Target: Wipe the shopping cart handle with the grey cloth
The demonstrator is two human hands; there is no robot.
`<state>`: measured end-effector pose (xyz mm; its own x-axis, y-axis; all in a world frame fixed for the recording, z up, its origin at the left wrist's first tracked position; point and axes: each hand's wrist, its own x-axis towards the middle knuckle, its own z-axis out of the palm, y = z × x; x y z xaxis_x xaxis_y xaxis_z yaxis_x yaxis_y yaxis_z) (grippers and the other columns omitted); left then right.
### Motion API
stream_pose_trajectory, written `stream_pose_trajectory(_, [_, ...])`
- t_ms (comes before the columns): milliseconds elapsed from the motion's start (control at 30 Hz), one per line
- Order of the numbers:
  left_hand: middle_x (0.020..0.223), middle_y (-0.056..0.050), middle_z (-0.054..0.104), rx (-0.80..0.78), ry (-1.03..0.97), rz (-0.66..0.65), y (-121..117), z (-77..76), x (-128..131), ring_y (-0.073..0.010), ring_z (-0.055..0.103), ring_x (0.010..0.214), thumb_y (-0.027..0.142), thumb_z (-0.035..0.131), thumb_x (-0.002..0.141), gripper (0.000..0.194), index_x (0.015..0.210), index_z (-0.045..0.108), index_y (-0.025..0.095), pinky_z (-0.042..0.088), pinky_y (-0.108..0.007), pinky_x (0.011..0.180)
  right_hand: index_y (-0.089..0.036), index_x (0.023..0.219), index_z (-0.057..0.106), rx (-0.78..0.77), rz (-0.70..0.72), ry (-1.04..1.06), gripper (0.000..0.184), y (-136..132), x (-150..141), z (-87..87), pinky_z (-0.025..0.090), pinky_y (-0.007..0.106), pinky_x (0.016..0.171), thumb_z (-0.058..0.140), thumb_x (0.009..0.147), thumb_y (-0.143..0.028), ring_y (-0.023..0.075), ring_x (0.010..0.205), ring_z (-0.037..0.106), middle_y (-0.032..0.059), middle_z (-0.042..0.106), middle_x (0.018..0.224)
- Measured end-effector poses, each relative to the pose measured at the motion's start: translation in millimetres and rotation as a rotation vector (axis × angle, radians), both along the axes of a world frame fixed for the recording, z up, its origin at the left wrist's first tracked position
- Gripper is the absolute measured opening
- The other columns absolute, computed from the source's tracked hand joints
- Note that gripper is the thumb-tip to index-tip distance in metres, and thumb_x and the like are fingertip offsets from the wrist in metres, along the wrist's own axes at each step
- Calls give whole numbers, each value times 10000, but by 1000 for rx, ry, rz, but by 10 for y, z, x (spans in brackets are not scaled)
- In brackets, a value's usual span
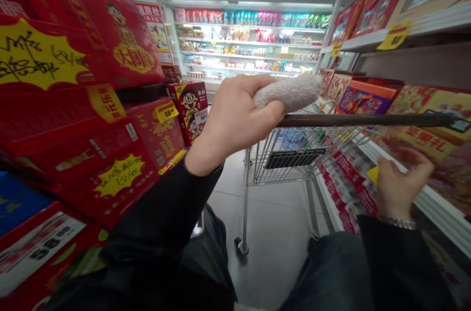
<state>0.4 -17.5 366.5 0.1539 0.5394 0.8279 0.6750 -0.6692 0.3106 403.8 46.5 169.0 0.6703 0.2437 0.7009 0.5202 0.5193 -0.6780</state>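
My left hand is closed around a grey fluffy roll at the left part of the shopping cart's dark handle bar. I cannot tell whether the roll is a cover fixed on the bar or a loose piece. Below and beyond the bar stands the wire shopping cart, with a black panel on its near side. My right hand, a metal band at its wrist, is off the bar beside the right shelf. Its fingers are loosely curled and apart from the thumb, with nothing visible between them.
Stacked red gift boxes with yellow price signs line the left side. At right, a shelf bears more boxes, with red-and-white packs lower down. A lit refrigerated display closes the far end. Grey tiled floor lies beneath the cart.
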Motion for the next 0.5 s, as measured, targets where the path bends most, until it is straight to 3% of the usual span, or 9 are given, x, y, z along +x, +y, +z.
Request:
stream_pose_trajectory(100, [940, -26, 736, 30, -86, 52, 170, -26, -140, -271, 679, 1018, 229, 521, 823, 360, 1096, 751, 180, 585, -401, 809, -249, 1171, 560, -55, 129, -20, 539, -192, -681, -89, 492, 506, 1057, 804, 694, -308, 267, 1225, 608, 124, 596, 1297])
stream_pose_trajectory(200, [1001, -32, 749, 50, -224, 146, 485, -133, -314, -251, 678, 1017, 231, 510, 818, 407, 1149, 739, 172, 581, -386, 822, -235, 1267, 569, -108, 199, -123, 534, -302, -1131, -136, 467, 532, 1123, 754, 781, -356, 261, 1269, 590, 107, 593, 1326])
stream_pose_trajectory(300, [855, -26, 746, -99, -200, -30, 686, -349, -333, -219, 699, 836, 215, 540, 767, 369, 1048, 770, 151, 591, -355, 735, -226, 1302, 572, -137, 296, -191, 506, -322, -1437, -148, 448, 543, 1149, 729, 833, -333, 257, 1262, 594, 111, 624, 1315])
stream_pose_trajectory(367, [919, -30, 762, -64, -193, -138, 658, -520, -225, -210, 709, 875, 187, 561, 749, 374, 1058, 770, 164, 598, -352, 806, -229, 1336, 555, -155, 404, -227, 500, -310, -1608, -140, 444, 540, 1160, 705, 869, -323, 253, 1269, 600, 118, 636, 1328])
stream_pose_trajectory(500, [1181, -68, 721, 224, -242, -122, 354, -783, 114, -215, 680, 1098, 136, 574, 780, 416, 1166, 722, 187, 552, -367, 1011, -262, 1456, 478, -190, 528, -344, 584, -297, -1917, -104, 451, 515, 1174, 674, 910, -332, 250, 1336, 565, 121, 575, 1442])
